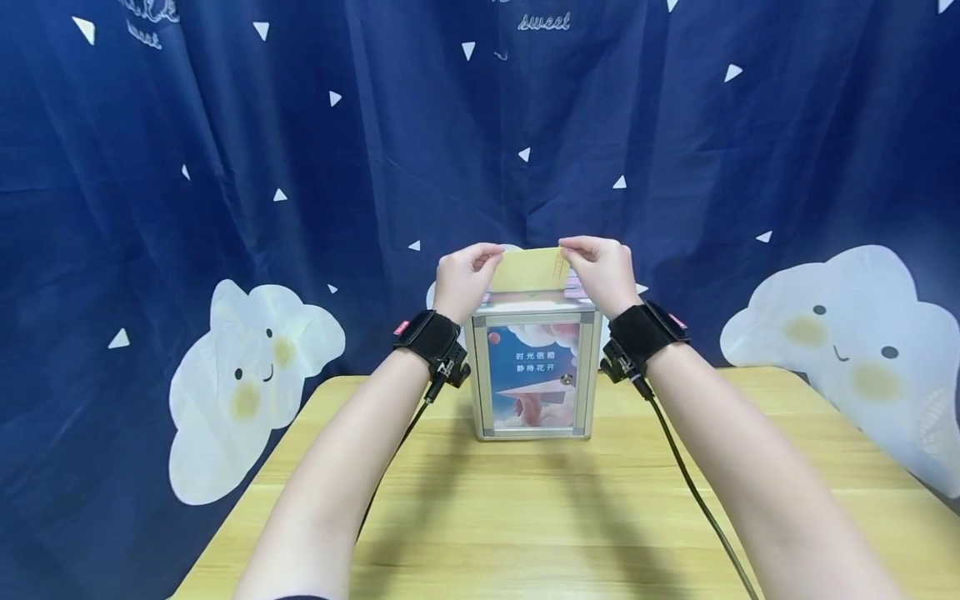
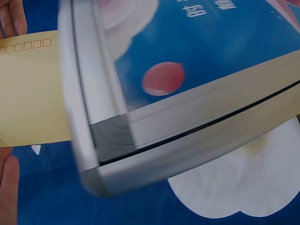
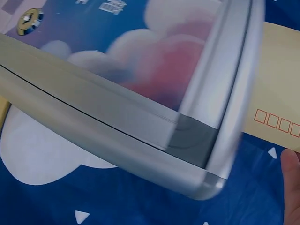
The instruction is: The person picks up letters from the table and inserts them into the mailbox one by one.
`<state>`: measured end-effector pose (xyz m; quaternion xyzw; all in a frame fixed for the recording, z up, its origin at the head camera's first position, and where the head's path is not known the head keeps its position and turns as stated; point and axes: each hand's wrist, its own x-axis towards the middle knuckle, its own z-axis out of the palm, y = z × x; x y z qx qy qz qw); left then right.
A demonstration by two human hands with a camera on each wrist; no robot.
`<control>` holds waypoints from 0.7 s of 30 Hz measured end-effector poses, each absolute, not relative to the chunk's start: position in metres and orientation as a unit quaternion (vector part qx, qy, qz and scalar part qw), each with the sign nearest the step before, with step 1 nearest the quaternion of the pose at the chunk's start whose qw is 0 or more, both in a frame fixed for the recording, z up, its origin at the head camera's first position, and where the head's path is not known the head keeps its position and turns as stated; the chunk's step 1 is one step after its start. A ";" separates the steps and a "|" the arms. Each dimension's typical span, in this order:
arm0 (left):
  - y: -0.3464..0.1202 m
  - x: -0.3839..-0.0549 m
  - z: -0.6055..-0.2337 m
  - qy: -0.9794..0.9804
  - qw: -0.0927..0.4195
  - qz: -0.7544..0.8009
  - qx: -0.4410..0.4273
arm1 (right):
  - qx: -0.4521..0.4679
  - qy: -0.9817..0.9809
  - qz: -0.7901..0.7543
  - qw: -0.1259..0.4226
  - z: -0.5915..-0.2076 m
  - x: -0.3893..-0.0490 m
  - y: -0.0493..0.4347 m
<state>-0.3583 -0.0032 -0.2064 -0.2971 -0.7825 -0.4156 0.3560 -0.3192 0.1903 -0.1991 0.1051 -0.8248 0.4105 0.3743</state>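
A yellow envelope [image 1: 529, 270] with a row of small red squares stands on edge at the top of a silver-framed letter box [image 1: 480, 375]. My left hand [image 1: 471, 271] pinches its left end between thumb and fingers. At the other end, my right hand [image 1: 600, 262] pinches it the same way. In the left wrist view the envelope [image 2: 33, 93] shows beyond the box's frame [image 2: 84, 93], with fingertips at its edges. The right wrist view has the envelope [image 3: 276, 84] past the frame and one fingertip [image 3: 291, 164] at its edge. Whether the envelope's lower edge is inside a slot cannot be seen.
The letter box stands upright on a wooden table [image 1: 495, 517], its door bearing a printed picture and a round lock [image 1: 567, 379]. Behind hangs a blue curtain [image 1: 420, 125] with white clouds. Cables [image 1: 693, 492] run from both wrist cameras along the arms.
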 end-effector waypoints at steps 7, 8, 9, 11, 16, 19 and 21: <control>-0.002 -0.359 -0.217 -0.804 0.344 -0.395 -0.282 | 0.099 -0.834 0.393 0.374 -0.210 -0.323 0.190; -0.002 -0.359 -0.218 -0.808 0.343 -0.389 -0.280 | 0.096 -0.836 0.392 0.373 -0.211 -0.323 0.190; -0.002 -0.360 -0.219 -0.812 0.343 -0.382 -0.279 | 0.092 -0.837 0.391 0.371 -0.212 -0.323 0.190; -0.001 -0.361 -0.222 -0.817 0.346 -0.368 -0.276 | 0.085 -0.842 0.385 0.369 -0.214 -0.324 0.190; -0.003 -0.365 -0.228 -0.828 0.346 -0.348 -0.271 | 0.073 -0.855 0.364 0.363 -0.221 -0.327 0.189; -0.004 -0.366 -0.232 -0.834 0.344 -0.335 -0.272 | 0.068 -0.862 0.352 0.358 -0.225 -0.328 0.188; -0.005 -0.367 -0.234 -0.840 0.342 -0.323 -0.271 | 0.067 -0.866 0.350 0.352 -0.228 -0.329 0.188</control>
